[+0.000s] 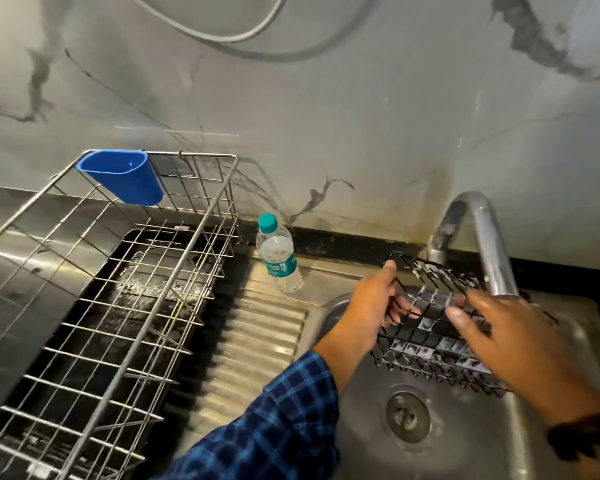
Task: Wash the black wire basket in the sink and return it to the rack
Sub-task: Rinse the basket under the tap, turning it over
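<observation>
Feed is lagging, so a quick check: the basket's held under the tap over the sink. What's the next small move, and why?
Probably rub the right hand along the black wire basket beneath the tap: white foamy patches cling to its wires. The left hand grips its left end, so it looks steady enough over the sink.

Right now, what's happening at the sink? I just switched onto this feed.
A person is washing the black wire basket over the sink, just below the faucet. The left hand grips the basket's left end. The right hand, blurred, reaches across it with fingers spread, seemingly rubbing the wires. White suds cling to the basket. The steel rack sits to the left with a blue cup hooked on it, and a water bottle stands between rack and sink.
</observation>
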